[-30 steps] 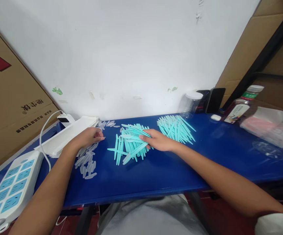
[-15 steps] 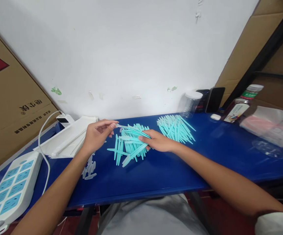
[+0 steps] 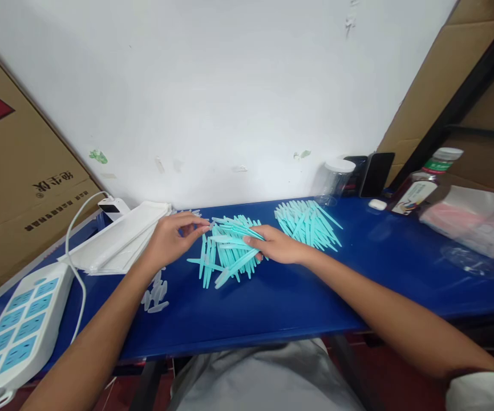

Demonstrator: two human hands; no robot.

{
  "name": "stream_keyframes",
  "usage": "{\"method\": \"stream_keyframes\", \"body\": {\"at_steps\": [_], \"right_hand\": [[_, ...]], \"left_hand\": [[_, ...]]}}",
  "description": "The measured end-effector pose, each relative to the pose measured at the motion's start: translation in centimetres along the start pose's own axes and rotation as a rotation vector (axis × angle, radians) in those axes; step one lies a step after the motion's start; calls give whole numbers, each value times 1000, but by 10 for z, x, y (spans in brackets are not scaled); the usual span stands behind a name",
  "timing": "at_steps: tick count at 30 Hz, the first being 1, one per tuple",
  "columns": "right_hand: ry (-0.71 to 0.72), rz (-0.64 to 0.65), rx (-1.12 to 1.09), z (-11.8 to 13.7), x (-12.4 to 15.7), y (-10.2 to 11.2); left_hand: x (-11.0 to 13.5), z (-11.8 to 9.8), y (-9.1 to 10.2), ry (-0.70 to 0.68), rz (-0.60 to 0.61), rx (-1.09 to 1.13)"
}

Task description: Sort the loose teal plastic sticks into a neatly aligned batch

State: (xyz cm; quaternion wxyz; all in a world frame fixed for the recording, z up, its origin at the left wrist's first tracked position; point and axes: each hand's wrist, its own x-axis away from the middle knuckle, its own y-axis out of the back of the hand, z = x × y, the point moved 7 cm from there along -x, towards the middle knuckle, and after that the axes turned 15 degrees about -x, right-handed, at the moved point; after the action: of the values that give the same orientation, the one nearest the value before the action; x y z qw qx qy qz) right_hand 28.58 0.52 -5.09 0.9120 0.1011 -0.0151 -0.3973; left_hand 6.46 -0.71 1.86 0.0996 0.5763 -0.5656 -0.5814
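My right hand point(image 3: 275, 244) is closed around a fanned bunch of teal eyebrow razors point(image 3: 235, 242), their narrow ends pointing left. Facing it, my left hand point(image 3: 177, 235) pinches a small clear plastic cap point(image 3: 211, 226) between thumb and fingertips, just left of the bunch. Under and behind the held razors lies a pile of more teal razors point(image 3: 242, 270), partly covered. A few loose razors point(image 3: 206, 261) rest at its left side. Clear caps point(image 3: 158, 298) are scattered by my left forearm, and others lie behind my left hand.
Another pile of teal razors point(image 3: 307, 224) lies to the right on the blue table point(image 3: 247, 319). White sheets or bags point(image 3: 114, 242) and a power strip point(image 3: 20, 322) are at left. A clear jar point(image 3: 335, 181), phone point(image 3: 376, 174), bottle point(image 3: 424, 182) and pink-filled bag point(image 3: 465, 217) stand at right.
My left hand has shifted slightly down and come off the tip of the razor it was touching. My right hand keeps its hold on the bunch, almost still.
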Motion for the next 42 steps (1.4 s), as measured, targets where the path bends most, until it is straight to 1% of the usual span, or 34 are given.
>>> {"method": "stream_keyframes", "body": {"at_steps": [2,5,6,8,13,18,20,28,32,34,36,39,42], "right_hand": [[-5,-20,7,0,0,3],[-11,-43,15,0,0,7],[-10,-45,16,1,0,7],[-9,-40,16,2,0,6],[16,-29,20,1,0,5],[33,-22,22,-1,-1,5],[30,-23,19,0,-1,5],[4,-29,37,2,1,3],[7,-22,14,2,0,3],[-5,-15,17,1,0,3],[-17,6,31,1,1,2],[-15,59,34,0,2,-1],[-7,85,8,-3,2,-4]], "left_hand": [[0,9,-2,-2,147,-76],[5,23,-18,27,411,-63],[8,25,-23,24,480,-58],[11,26,-32,5,557,-65],[15,21,-43,-31,614,-72],[16,26,-44,-40,572,-169],[18,28,-46,-44,577,-191],[23,13,-54,-62,669,-84],[21,16,-53,-16,633,-53],[17,18,-48,19,576,-9],[10,19,-37,52,459,40],[1,16,-16,91,234,97],[-2,7,-4,74,87,118]]}}
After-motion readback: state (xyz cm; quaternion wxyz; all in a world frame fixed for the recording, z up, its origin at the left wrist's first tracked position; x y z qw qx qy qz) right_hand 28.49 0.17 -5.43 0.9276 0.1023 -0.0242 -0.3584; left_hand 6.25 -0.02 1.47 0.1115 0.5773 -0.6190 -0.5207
